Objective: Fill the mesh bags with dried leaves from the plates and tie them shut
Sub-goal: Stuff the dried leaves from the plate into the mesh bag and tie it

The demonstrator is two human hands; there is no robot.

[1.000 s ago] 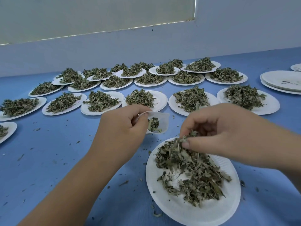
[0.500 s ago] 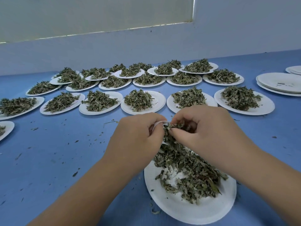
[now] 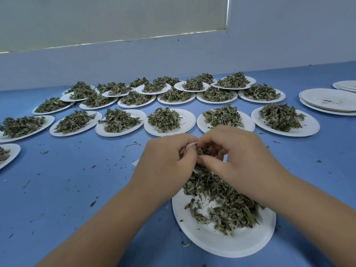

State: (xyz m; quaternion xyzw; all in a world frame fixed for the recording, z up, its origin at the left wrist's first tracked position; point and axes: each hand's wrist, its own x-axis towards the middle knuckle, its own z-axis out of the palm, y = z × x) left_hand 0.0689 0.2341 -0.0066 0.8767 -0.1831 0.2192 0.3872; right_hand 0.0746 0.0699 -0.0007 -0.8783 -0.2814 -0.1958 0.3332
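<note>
A blue tabletop (image 3: pixel 57 189) runs back to a pale bluish-white wall (image 3: pixel 289 35). A greenish-white panel (image 3: pixel 115 20) is set into the wall, with thin bright light along its lower and right edges.

Left hand (image 3: pixel 165 160) pinches mesh bag (image 3: pixel 189 146); right hand (image 3: pixel 237 153) pinches dried leaves (image 3: pixel 203 151) over plate (image 3: pixel 221 241).

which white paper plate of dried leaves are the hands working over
The nearest white paper plate, alone in front of the rows; its dried leaves lie scattered, not heaped.

One left hand (image 3: pixel 165 164), one right hand (image 3: pixel 238 158), one mesh bag (image 3: pixel 189 146), over twenty plates (image 3: pixel 221 245) of dried leaves (image 3: pixel 231 209), two empty-plate stacks (image 3: pixel 327 97).
</note>
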